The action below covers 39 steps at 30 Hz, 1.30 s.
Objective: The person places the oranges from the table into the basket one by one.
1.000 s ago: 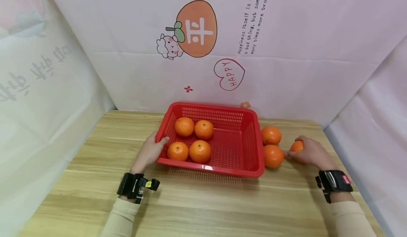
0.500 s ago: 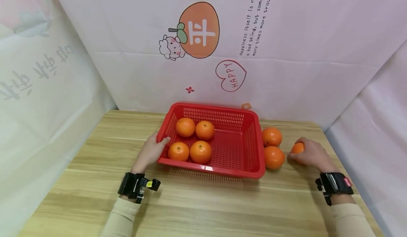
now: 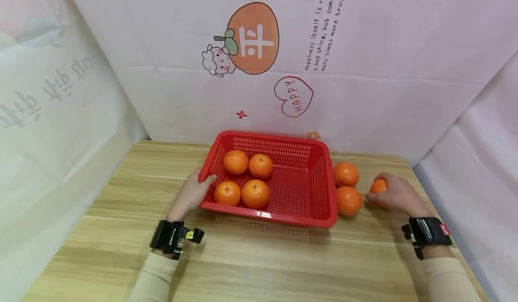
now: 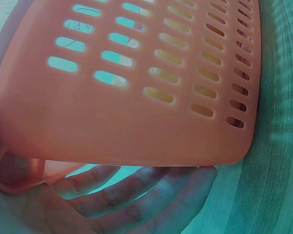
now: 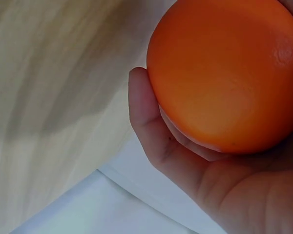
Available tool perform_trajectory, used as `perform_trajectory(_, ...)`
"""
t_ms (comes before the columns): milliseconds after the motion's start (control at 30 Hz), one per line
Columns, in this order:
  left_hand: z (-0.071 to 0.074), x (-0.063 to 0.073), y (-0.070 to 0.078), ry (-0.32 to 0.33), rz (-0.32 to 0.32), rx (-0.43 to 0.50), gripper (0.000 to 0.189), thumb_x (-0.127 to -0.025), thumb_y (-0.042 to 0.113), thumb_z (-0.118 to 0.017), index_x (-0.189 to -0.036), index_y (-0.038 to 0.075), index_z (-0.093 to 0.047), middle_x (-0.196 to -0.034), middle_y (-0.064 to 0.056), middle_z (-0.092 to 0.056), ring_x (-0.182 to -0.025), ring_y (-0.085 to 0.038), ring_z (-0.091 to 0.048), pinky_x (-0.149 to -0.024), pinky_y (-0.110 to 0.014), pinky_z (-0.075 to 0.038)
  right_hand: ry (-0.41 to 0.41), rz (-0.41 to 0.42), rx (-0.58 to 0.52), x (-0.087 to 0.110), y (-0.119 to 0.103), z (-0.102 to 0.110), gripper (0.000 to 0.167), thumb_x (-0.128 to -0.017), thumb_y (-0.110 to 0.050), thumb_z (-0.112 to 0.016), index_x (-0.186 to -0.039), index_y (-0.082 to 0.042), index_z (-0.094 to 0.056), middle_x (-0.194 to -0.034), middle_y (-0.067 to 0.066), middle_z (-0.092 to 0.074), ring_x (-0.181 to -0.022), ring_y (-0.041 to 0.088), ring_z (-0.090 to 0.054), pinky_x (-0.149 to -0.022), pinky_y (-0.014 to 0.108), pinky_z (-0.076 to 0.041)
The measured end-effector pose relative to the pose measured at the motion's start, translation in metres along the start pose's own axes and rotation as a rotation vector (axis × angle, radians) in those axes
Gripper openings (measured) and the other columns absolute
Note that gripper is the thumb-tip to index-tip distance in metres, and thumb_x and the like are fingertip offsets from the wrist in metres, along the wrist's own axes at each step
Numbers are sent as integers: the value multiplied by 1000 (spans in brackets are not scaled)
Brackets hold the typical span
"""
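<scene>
A red perforated plastic basket (image 3: 323, 182) stands at the back middle of the table, with several oranges (image 3: 255, 194) in its left half. My left hand (image 3: 191, 194) grips the basket's left rim, thumb over the inside; in the left wrist view its fingers (image 4: 136, 195) lie against the outer wall (image 4: 112, 122). At the right, my right hand (image 3: 398, 196) has its fingers curled round an orange (image 3: 378, 187). The right wrist view shows that orange (image 5: 224, 78) close up, cradled by curved fingers (image 5: 154, 131). Part of it is hidden behind the hand in the head view.
Two more oranges, a rear one (image 3: 346, 174) and a front one (image 3: 349, 201), sit against the basket's right side. Printed white cloth (image 3: 182, 99) hangs behind the wooden table (image 3: 259, 266) and on both sides. Each wrist wears a black camera strap (image 3: 166, 235).
The view has shifted slightly. My right hand keeps its hold on the orange in nearly the same spot, and the left hand and basket stay put.
</scene>
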<state>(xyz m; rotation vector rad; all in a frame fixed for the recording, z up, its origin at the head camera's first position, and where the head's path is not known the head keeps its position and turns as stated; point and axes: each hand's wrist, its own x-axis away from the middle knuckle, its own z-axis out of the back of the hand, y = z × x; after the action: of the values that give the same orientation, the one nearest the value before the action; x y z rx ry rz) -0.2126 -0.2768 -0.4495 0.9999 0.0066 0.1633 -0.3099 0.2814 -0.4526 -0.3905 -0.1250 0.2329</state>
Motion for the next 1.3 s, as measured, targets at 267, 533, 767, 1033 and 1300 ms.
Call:
perform_trajectory(267,2,1,0,-13,6,2,48,-109,32,-52,-149,4,-51,-126,-19,-70,-93,-22,-70,-78,-28,-53,23,42,5,-1,-7,9,63,-87,-40,-82,-126,4,-60,-97,17,-69,-77,23,-59,-62,33,-45)
perform_trajectory(533,3,1,3,-12,5,-2,47,-110,31,-52,-147,3,-52,-121,-19,-70,-90,-22,-70,-76,-28,-53,48,67,1,1,-20,18,65,-86,-40,-84,-125,6,-61,-98,21,-69,-74,22,-60,-59,34,-46)
perform_trajectory(767,3,2,2,-11,1,-3,46,-110,31,-52,-146,3,-52,-121,-19,-70,-89,-21,-70,-76,-28,-54,56,81,27,0,-35,26,69,-86,-43,-84,-129,6,-60,-99,20,-70,-74,21,-60,-60,33,-46)
perform_trajectory(1033,2,2,1,-9,8,-11,47,-109,32,-52,-145,2,-53,-121,-19,-70,-91,-23,-69,-77,-28,-53,40,92,35,3,-54,34,70,-87,-43,-83,-131,5,-59,-101,17,-70,-76,22,-60,-61,33,-46)
perform_trajectory(1300,2,2,0,-5,5,-20,47,-109,32,-52,-147,3,-52,-127,-19,-70,-93,-23,-70,-79,-28,-53,101,149,44,6,-73,39,53,-87,-37,-82,-121,0,-65,-95,11,-71,-79,22,-62,-63,33,-48)
